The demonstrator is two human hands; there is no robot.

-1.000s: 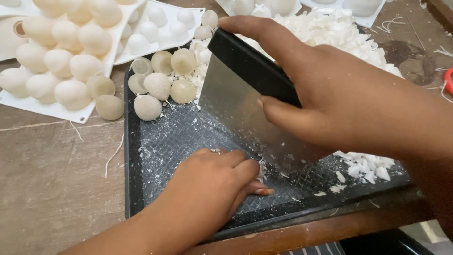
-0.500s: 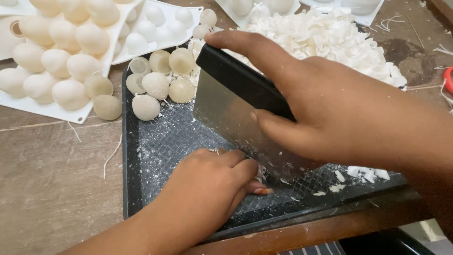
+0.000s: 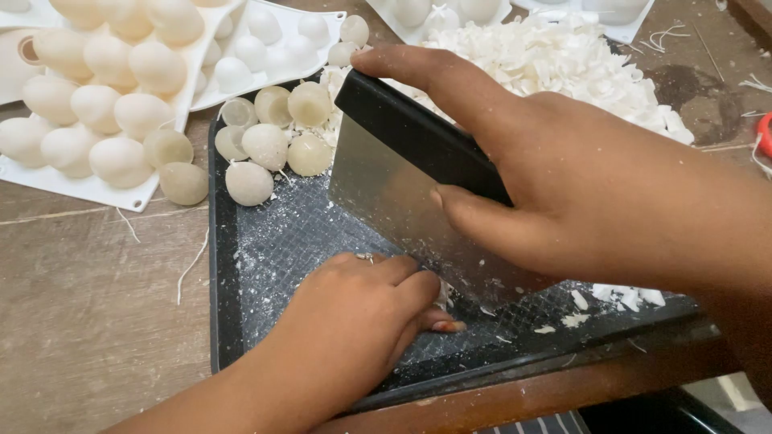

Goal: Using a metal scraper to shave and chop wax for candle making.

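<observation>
A: Right hand (image 3: 595, 185) is clamped over the scraper (image 3: 402, 193), forefinger stretched along its black handle, thumb pressed to the steel blade.

B: And the blade stands tilted on its edge near the middle of the black tray (image 3: 225, 321), on the mesh.

A: Left hand (image 3: 362, 321) lies knuckles-up beside the blade at the tray's near edge, fingers curled in. What they pinch I cannot tell.

B: Pale wax balls (image 3: 265, 145) cluster in the tray's far left corner; white shavings (image 3: 563, 64) heap along its far edge.

right hand (image 3: 579, 193) clenched, forefinger extended; left hand (image 3: 354, 321) curled, knuckles up.
</observation>
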